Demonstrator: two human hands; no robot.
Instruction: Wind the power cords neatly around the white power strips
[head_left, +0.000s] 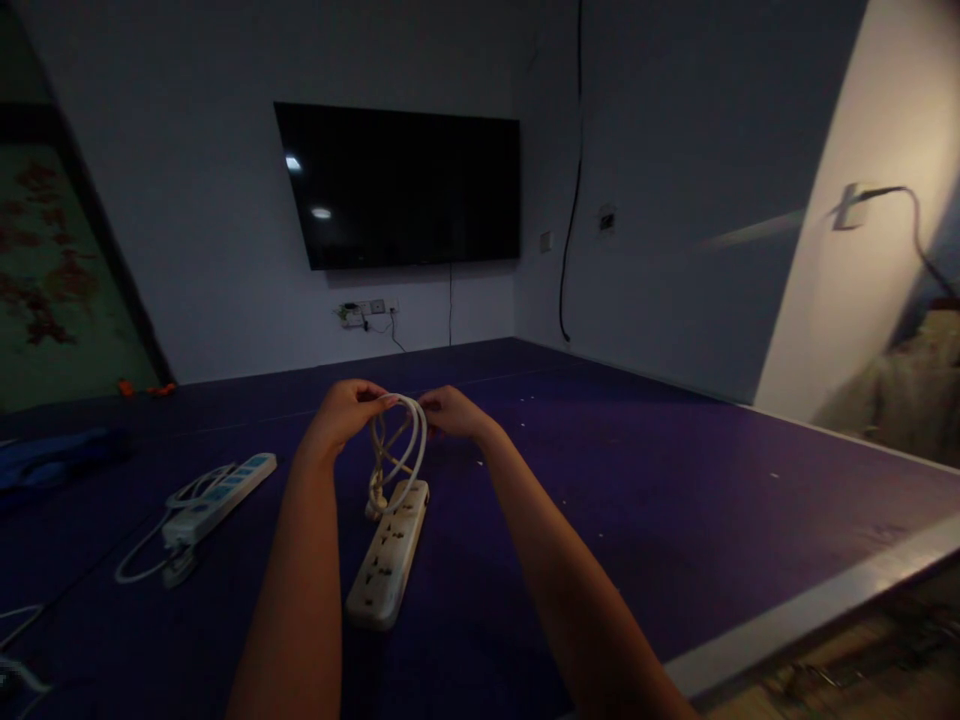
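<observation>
A white power strip (388, 562) lies lengthwise on the purple surface (480, 560) between my forearms. Its white cord (421, 440) is gathered in loops that rise above the strip's far end. My left hand (351, 408) pinches the top of the loops between thumb and fingers. On the other side, my right hand (452, 412) has its fingers closed at the loops' right edge; its fingertips are partly hidden behind the cord. The plug (376, 503) hangs low beside the strip's far end.
To the left lies a second power strip (219, 498) with blue socket panels and its own coiled cord. Farther left is a dark blue cloth (56, 455). A television (405, 190) hangs on the back wall above wall sockets (371, 310). A pale edge (817, 605) borders the surface at right.
</observation>
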